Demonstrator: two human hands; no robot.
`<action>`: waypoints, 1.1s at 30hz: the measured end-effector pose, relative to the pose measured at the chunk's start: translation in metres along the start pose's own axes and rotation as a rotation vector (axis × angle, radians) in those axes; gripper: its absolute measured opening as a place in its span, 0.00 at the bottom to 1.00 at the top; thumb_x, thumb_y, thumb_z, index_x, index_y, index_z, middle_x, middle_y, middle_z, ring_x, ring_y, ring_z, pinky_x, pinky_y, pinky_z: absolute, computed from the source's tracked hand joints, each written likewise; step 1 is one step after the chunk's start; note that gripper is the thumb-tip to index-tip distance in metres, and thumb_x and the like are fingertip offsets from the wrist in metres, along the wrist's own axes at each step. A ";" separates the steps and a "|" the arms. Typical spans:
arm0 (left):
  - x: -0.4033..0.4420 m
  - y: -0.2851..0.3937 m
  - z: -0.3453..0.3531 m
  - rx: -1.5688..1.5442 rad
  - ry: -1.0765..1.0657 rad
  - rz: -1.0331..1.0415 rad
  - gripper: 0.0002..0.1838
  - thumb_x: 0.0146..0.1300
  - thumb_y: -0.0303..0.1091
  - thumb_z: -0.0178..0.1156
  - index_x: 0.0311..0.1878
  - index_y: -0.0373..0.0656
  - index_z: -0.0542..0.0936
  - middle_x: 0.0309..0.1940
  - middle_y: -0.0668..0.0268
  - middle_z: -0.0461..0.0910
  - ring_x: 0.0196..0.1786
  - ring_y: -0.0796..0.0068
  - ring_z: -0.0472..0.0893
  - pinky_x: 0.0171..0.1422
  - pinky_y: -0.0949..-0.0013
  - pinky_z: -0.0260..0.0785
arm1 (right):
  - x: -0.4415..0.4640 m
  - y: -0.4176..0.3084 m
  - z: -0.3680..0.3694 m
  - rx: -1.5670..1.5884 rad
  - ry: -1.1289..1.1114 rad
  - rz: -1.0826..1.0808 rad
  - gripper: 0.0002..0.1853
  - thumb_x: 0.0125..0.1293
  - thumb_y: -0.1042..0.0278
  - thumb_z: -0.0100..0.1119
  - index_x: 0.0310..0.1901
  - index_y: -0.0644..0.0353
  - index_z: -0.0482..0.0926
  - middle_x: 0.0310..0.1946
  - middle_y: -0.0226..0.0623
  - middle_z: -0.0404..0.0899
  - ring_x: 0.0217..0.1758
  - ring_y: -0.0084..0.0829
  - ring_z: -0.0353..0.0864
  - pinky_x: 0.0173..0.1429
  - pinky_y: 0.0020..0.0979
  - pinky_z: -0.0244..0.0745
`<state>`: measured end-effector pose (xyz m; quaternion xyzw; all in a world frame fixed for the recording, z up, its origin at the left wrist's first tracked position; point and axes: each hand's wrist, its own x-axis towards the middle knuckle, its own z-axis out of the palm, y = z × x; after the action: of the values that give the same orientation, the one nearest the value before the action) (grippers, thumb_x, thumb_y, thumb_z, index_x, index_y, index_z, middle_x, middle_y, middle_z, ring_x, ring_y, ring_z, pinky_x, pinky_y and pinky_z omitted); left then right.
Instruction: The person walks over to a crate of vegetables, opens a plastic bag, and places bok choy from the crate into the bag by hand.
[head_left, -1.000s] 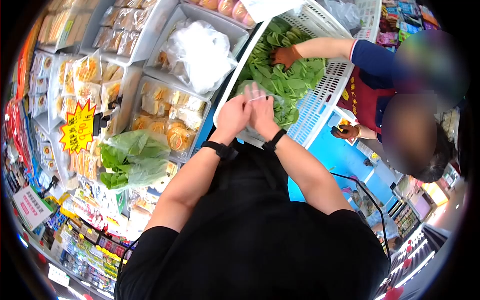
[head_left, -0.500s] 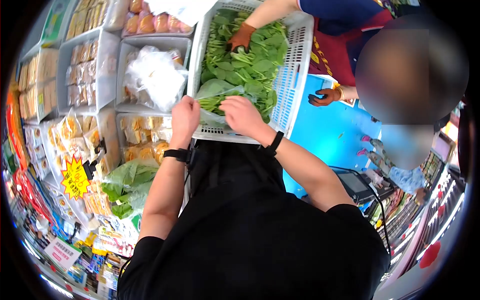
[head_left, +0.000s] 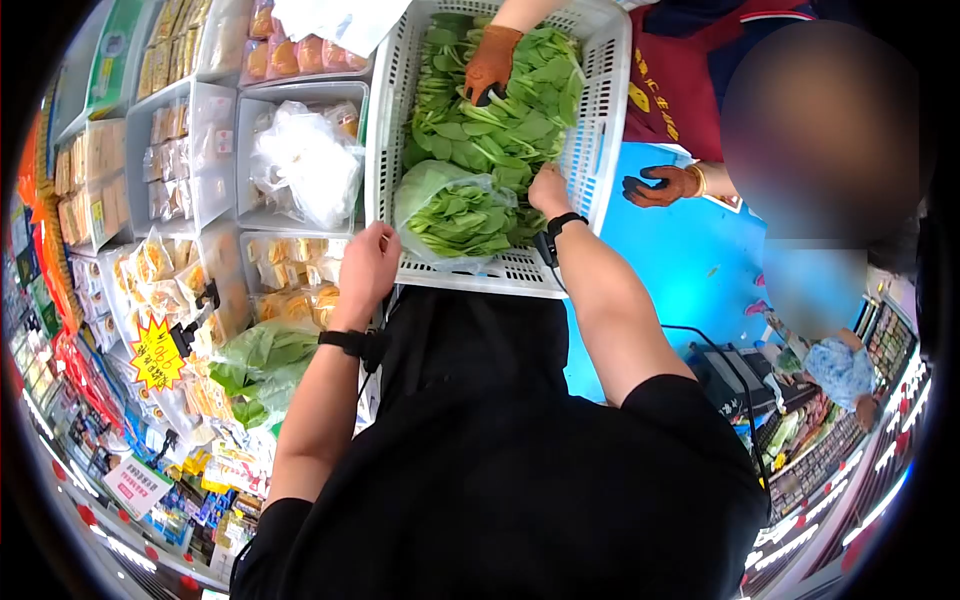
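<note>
A clear plastic bag of leafy greens (head_left: pixel 460 215) lies at the near end of a white plastic crate (head_left: pixel 520 275), open end towards the right. My left hand (head_left: pixel 372 262) is at the crate's near left rim, beside the bag, fingers curled; whether it pinches anything is hidden. My right hand (head_left: pixel 548 190) is inside the crate on the right, closed, next to the stems at the bag's right end. What it grips cannot be made out. Loose leafy greens (head_left: pixel 500 120) fill the crate's far part.
A co-worker's orange-gloved hand (head_left: pixel 490 65) rests on the far greens; their other gloved hand (head_left: pixel 662 187) hangs over the blue floor (head_left: pixel 640 260). On the left stand bins of packaged food (head_left: pixel 170 160), a white plastic bag (head_left: pixel 310 160) and another bag of greens (head_left: pixel 265 355).
My hands have moved apart: the right went up and right, the left slightly down. The bag now lies flatter and fuller in view. The co-worker's hand shifted slightly right.
</note>
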<state>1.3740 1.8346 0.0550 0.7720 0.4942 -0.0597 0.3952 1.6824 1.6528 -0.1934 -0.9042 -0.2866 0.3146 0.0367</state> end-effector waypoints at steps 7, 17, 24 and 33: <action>-0.036 -0.008 -0.005 -0.138 -0.111 -0.038 0.11 0.72 0.34 0.66 0.45 0.34 0.84 0.32 0.54 0.86 0.34 0.59 0.86 0.44 0.60 0.78 | -0.005 -0.020 -0.006 -0.294 -0.130 -0.002 0.23 0.69 0.73 0.63 0.63 0.72 0.78 0.67 0.61 0.75 0.69 0.61 0.75 0.69 0.50 0.76; -0.033 -0.009 -0.005 -0.206 -0.175 0.039 0.11 0.72 0.34 0.66 0.47 0.34 0.84 0.35 0.52 0.87 0.37 0.57 0.87 0.46 0.59 0.80 | -0.035 -0.026 -0.062 -0.269 -0.057 -0.152 0.09 0.63 0.71 0.63 0.40 0.62 0.91 0.43 0.59 0.90 0.51 0.59 0.90 0.54 0.53 0.84; -0.024 0.008 -0.015 -0.202 -0.237 0.129 0.11 0.71 0.33 0.67 0.48 0.35 0.85 0.36 0.52 0.87 0.38 0.58 0.87 0.46 0.60 0.80 | -0.147 -0.016 -0.147 0.421 0.152 -0.144 0.20 0.70 0.62 0.70 0.54 0.69 0.82 0.44 0.57 0.89 0.45 0.49 0.92 0.50 0.42 0.84; -0.012 0.044 -0.017 -0.339 -0.340 0.161 0.12 0.75 0.35 0.67 0.49 0.35 0.84 0.37 0.62 0.89 0.39 0.73 0.84 0.48 0.66 0.77 | -0.248 -0.030 -0.174 1.742 -0.322 0.270 0.13 0.83 0.63 0.58 0.57 0.64 0.80 0.39 0.39 0.88 0.31 0.23 0.82 0.36 0.26 0.75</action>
<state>1.3982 1.8286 0.0972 0.7104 0.3603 -0.0734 0.6001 1.6124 1.5632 0.0885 -0.5268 0.1611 0.5452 0.6320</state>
